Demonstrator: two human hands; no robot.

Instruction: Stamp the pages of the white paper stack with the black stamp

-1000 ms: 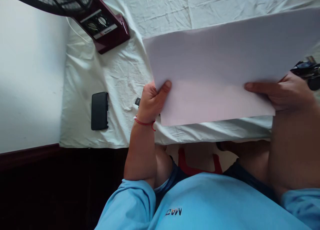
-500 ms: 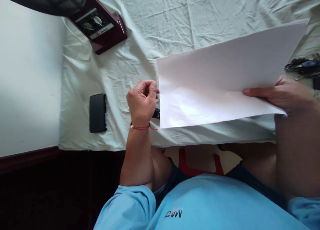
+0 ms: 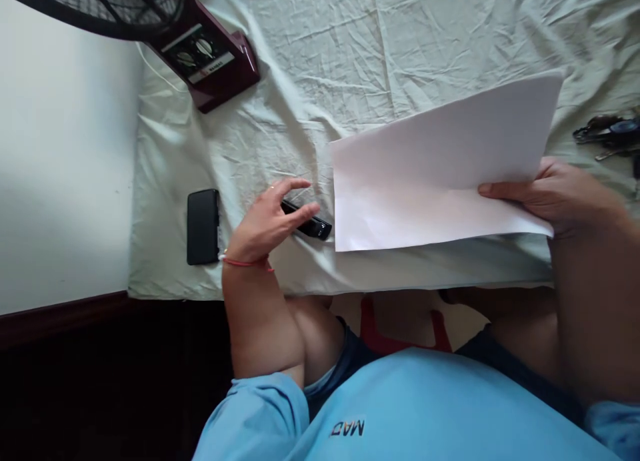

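Observation:
My right hand [image 3: 567, 194] grips a white paper stack [image 3: 430, 161] by its right edge, thumb lying on top. The sheets tilt up toward the far right corner, and the fingers beneath are hidden. Thumb and fingers apart, my left hand [image 3: 273, 217] hovers over a slim black object [image 3: 317, 227] that looks like a stapler. Part of that object is hidden under the hand, and its shiny end points at the paper's near left corner. Whether the hand touches it I cannot tell.
A black phone-like case [image 3: 203, 226] lies left of my left hand. At the back left stands a dark red fan [image 3: 220, 64] with a black grille. Keys [image 3: 607, 131] lie at the far right on the pale cloth [image 3: 320, 54]. A white wall [image 3: 60, 147] borders the left.
My left hand has drawn back left from the paper's edge and its fingers have opened, baring the black object. The paper has shifted slightly down, its right end moving left with my right hand.

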